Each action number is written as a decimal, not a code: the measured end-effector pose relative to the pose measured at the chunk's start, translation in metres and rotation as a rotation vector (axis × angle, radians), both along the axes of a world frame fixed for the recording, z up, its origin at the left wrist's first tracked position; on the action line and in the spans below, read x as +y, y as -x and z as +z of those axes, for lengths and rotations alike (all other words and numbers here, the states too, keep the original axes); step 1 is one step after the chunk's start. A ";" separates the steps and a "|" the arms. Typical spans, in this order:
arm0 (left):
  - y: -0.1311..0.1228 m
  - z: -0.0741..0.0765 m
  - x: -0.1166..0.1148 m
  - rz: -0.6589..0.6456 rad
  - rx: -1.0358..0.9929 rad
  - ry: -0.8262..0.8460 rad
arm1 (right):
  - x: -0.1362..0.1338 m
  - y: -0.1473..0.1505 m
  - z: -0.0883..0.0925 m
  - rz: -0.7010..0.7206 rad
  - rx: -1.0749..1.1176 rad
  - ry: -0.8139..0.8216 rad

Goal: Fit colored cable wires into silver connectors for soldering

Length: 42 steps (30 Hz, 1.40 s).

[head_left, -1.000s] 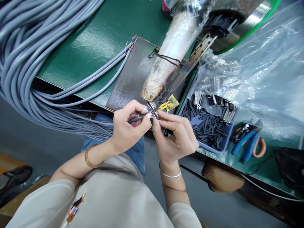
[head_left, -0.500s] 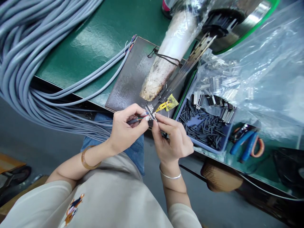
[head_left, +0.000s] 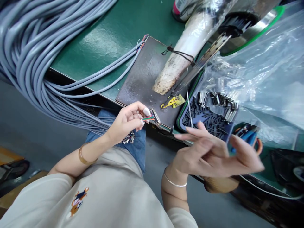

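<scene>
My left hand [head_left: 129, 122] is closed, thumb and fingers pinching thin coloured wires [head_left: 149, 118] at the end of a grey cable. The wires meet a silver multi-pin connector [head_left: 155, 116], which sits at the front edge of the dark metal plate [head_left: 136, 80]. My right hand [head_left: 211, 153] is off to the right with fingers spread and nothing seen in it, slightly blurred. It hovers by the front of a blue tray [head_left: 184, 125] of short black tubes [head_left: 209, 122].
A soldering iron [head_left: 187, 76] lies beside a plastic-wrapped, stained white form [head_left: 171, 68] above the plate. A yellow clip [head_left: 169, 102] rests below its tip. Grey cables [head_left: 33, 57] fill the left, a solder spool [head_left: 266, 31] stands behind, and blue-handled pliers [head_left: 249, 137] lie right.
My right hand has let go of the connector and moved right, fingers opening out. My left hand still pinches the wires, and the connector now shows at the plate's edge.
</scene>
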<state>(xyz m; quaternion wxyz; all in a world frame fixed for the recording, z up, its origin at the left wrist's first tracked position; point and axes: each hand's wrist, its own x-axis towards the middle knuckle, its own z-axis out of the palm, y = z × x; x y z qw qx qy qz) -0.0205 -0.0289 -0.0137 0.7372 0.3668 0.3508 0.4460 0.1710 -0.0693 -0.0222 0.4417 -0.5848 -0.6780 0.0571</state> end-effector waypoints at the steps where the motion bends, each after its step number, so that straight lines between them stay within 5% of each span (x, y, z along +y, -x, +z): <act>1: 0.001 0.000 0.000 -0.005 0.003 0.010 | 0.001 0.007 0.001 0.006 -0.010 0.001; 8: -0.001 0.000 0.001 0.009 0.045 0.050 | -0.008 0.032 0.000 0.040 -0.057 -0.090; 17: -0.012 -0.003 0.008 0.151 0.099 -0.073 | 0.001 0.029 -0.003 0.057 -0.035 -0.173; 42: -0.023 0.009 0.022 0.175 0.173 -0.235 | 0.017 0.020 0.005 0.033 0.033 -0.220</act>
